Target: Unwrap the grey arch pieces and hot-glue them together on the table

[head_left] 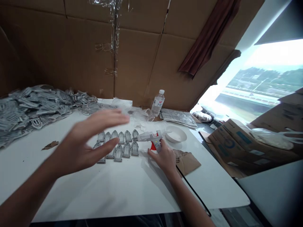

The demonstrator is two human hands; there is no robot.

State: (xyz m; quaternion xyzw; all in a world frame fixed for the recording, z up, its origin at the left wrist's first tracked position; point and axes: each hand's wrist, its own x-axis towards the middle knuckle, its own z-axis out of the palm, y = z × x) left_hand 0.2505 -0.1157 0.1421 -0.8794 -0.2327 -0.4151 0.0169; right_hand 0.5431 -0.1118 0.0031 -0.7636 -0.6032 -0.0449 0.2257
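Observation:
My right hand grips a white hot glue gun with a red trigger by its handle, its nozzle pointing left toward the pieces. Several small grey arch-shaped pieces lie in two rows on the white table. My left hand is blurred with motion, its fingers spread and holding nothing. It hovers just over the left end of those rows. A black cord runs from the glue gun's area over the table's front edge.
A large heap of grey pieces lies at the table's left. Behind stand a water bottle and a white bowl. Cardboard scraps sit by my right hand. A cardboard wall rises behind; boxes stand right.

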